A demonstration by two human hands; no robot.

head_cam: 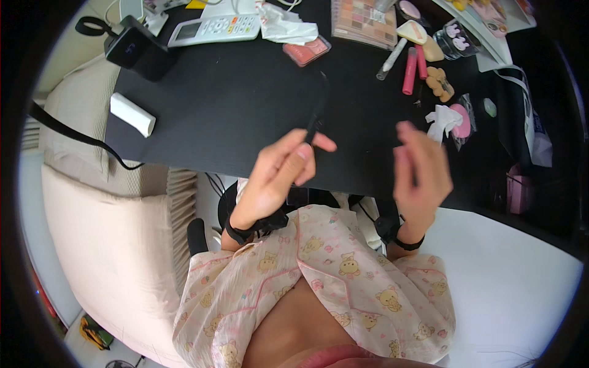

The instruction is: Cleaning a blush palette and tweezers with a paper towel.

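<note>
My left hand is shut on a thin black stick-like item, pinched between thumb and fingers above the desk's front edge. Blur hides the item's far end, and its exact kind is unclear. To the right, my right hand is raised with bent fingers apart and holds nothing I can see; motion blurs it. Just beyond it lie a crumpled white tissue and a pink oval pad in clear wrapping. A pink blush compact rests farther back, beneath the edge of another tissue.
The black desk bears a white remote control, a black power bank and a folded white piece at left. An eyeshadow palette, pink lip tubes, and a bear-shaped clip lie at right.
</note>
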